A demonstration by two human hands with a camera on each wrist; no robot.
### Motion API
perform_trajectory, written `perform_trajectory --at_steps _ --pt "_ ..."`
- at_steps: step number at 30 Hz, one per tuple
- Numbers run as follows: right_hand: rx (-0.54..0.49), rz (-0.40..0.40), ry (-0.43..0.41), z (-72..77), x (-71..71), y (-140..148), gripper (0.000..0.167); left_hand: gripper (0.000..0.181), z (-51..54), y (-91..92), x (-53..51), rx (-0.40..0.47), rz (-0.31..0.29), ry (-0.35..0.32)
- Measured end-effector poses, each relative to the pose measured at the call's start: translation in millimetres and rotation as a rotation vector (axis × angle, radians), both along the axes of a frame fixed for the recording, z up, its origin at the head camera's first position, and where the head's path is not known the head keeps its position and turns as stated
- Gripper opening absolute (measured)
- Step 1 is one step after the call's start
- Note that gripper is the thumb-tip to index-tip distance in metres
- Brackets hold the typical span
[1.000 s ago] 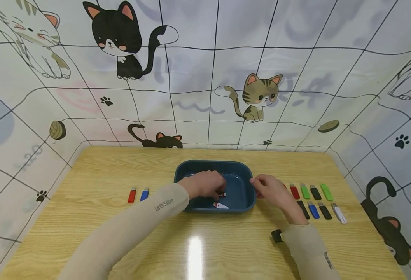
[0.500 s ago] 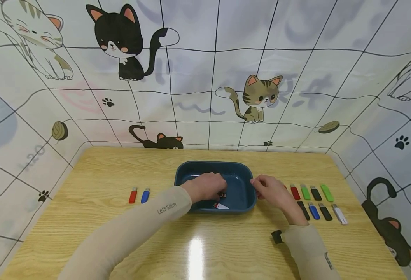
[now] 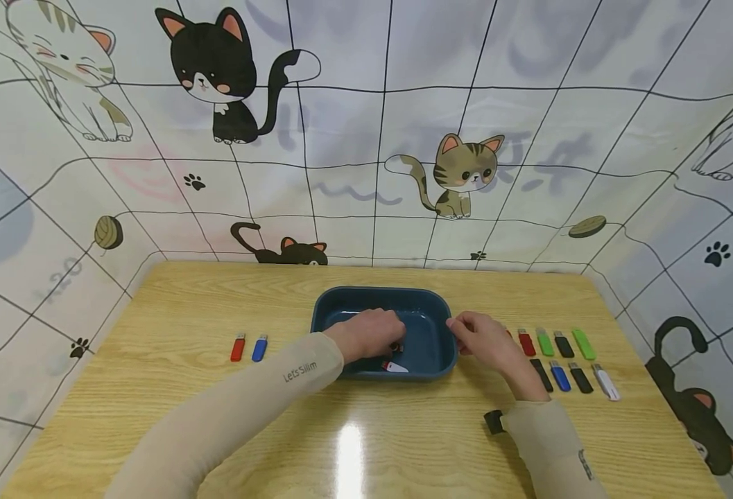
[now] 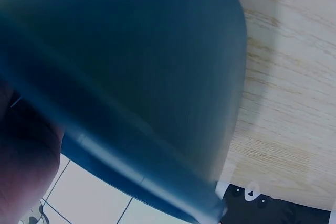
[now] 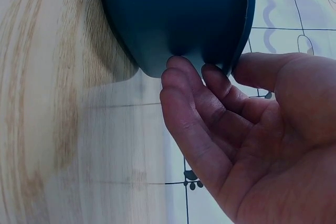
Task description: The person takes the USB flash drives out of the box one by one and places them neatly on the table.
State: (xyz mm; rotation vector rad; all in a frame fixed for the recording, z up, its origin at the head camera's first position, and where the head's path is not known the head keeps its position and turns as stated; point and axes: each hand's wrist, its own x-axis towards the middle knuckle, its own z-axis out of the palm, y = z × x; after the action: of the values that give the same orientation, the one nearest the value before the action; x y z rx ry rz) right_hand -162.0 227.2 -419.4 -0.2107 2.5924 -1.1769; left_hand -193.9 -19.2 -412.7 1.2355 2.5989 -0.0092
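Observation:
A dark blue plastic bin (image 3: pixel 425 367) stands on the table. My left hand (image 3: pixel 372 331) reaches down into it with bent fingers. A USB flash drive (image 3: pixel 400 348) shows its metal plug under the fingertips, which seem to pinch it; most of it is hidden. Below the hand, a white and red USB flash drive (image 3: pixel 394 367) lies on the bin's floor. My right hand (image 3: pixel 481 336) holds the bin's right end. In the right wrist view its thumb (image 5: pixel 262 70) is at the rim and fingers touch the outer wall. The left wrist view mostly shows the bin's outside.
Several USB flash drives lie in two rows at the right, among them a blue one (image 3: pixel 560 375) and a white one (image 3: pixel 606 382). At the left lie a red drive (image 3: pixel 238 348) and a blue drive (image 3: pixel 259 348). A cat-print curtain (image 3: pixel 341 138) surrounds the table (image 3: pixel 266 430).
The head view has shifted very slightly. Both hands keep their places, the left inside the bin and the right at its end.

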Motion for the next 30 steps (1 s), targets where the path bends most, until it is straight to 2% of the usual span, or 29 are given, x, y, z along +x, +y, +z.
perform_trajectory --at_steps 7,14,17,23,30 --pt "-0.001 0.011 0.010 -0.1 -1.5 0 0.032 0.011 5.6 -6.8 -1.9 0.041 0.024 -0.050" --pt "-0.008 0.007 0.006 -1.5 -1.7 1 0.032 0.009 14.7 -17.2 -2.2 0.175 0.066 -0.151" --pt "-0.008 0.002 0.001 -1.9 -1.4 1 0.032 0.011 19.8 -22.7 -1.4 0.232 0.088 -0.172" --pt "-0.004 -0.001 0.006 -2.1 -1.1 1 0.032 0.011 30.1 -36.0 0.6 0.334 0.138 -0.199" --pt "-0.002 -0.001 0.009 -1.8 -0.7 1 0.033 0.013 34.7 -55.4 6.8 0.447 0.214 -0.152"
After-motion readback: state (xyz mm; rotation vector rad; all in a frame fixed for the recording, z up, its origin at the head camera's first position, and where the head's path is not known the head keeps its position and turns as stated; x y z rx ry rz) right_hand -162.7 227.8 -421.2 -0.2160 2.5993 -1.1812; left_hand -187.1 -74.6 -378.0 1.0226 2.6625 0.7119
